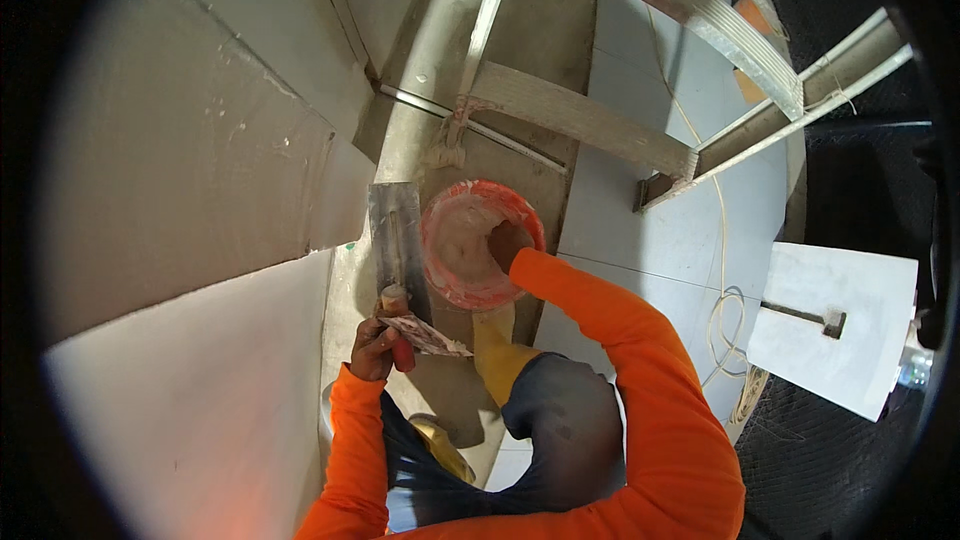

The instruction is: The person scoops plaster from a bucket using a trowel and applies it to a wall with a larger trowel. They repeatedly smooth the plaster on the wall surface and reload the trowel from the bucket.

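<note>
My left hand (372, 348) is closed around a plastering trowel (383, 225) with a long grey rectangular blade. A smaller flat piece caked with putty (430, 337) juts out from the same hand, and a red handle (403, 353) shows beside the fingers. To the right of the trowel stands a red bucket (535, 218) holding pale, wet putty (462, 240). My right hand (508, 243) reaches down inside the bucket's right side. Its fingers are hidden, so what they hold does not show.
A metal ladder (580, 115) stands beyond the bucket. Pale wall panels (200, 160) rise on the left. Large tiles (640, 210) cover the floor at right, crossed by a thin cable (722, 230). A white board with a slot (850, 290) lies farther right.
</note>
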{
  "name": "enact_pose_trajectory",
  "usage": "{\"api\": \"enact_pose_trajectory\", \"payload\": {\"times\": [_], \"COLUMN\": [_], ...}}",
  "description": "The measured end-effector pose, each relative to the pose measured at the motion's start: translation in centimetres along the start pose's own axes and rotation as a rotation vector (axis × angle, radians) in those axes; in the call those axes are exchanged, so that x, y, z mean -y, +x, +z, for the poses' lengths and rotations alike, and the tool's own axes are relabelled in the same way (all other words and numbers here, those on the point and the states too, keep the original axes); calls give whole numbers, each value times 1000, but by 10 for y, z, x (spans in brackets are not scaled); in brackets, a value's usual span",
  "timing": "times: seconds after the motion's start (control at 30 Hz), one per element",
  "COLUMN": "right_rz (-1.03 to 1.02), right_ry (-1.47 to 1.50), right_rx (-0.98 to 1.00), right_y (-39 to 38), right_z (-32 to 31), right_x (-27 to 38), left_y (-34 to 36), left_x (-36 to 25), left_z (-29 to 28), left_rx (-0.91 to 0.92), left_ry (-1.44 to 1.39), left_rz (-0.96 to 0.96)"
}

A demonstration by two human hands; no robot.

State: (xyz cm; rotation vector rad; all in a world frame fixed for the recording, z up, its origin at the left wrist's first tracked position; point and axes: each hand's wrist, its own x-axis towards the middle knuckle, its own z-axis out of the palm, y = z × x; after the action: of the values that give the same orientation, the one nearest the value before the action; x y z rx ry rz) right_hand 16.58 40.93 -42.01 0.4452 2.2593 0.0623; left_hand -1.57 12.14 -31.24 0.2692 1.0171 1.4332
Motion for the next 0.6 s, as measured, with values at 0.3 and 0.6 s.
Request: {"api": "enact_pose_trajectory", "payload": {"times": [0.3, 0.6], "right_rz": [173, 74], "right_ry": [417, 466], "right_rx": [-408, -763], "right_y": [-5, 48], "right_z": [-20, 6], "right_x": [1, -1], "left_y": [-3, -17], "left_x": [-11, -9], "left_z": [2, -11], "left_rx": [36, 85], "left_ry": [-64, -63], "left_rz": [25, -9]}}
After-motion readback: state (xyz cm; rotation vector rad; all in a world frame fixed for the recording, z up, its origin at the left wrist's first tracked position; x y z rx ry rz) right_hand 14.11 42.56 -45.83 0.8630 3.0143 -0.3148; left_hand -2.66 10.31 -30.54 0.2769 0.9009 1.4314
